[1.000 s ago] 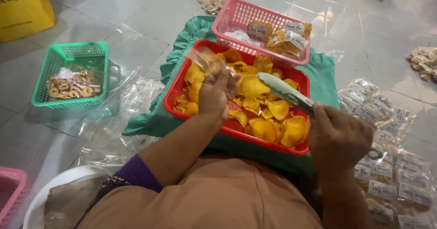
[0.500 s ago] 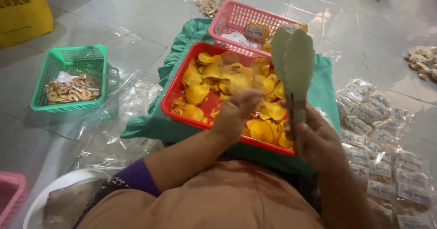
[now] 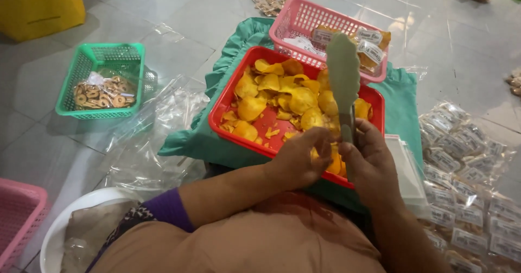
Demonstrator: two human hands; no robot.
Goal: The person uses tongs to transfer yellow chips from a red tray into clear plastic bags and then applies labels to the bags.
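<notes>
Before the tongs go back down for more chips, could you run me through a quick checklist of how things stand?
1. Tongs held firmly: ok, the right hand grips the handle end, blades pointing up.
2. Tongs empty: cannot tell, the blades look closed edge-on.
3. Left hand out of the way: not ok, it sits beside the handle over the near rim, holding chips.
4. Red tray stocked: ok, yellow chips fill most of it.
5. Tray steady: ok, it lies flat on the green cloth.
6. Pink basket clear of the tray: cannot tell, their edges meet in view.
</notes>
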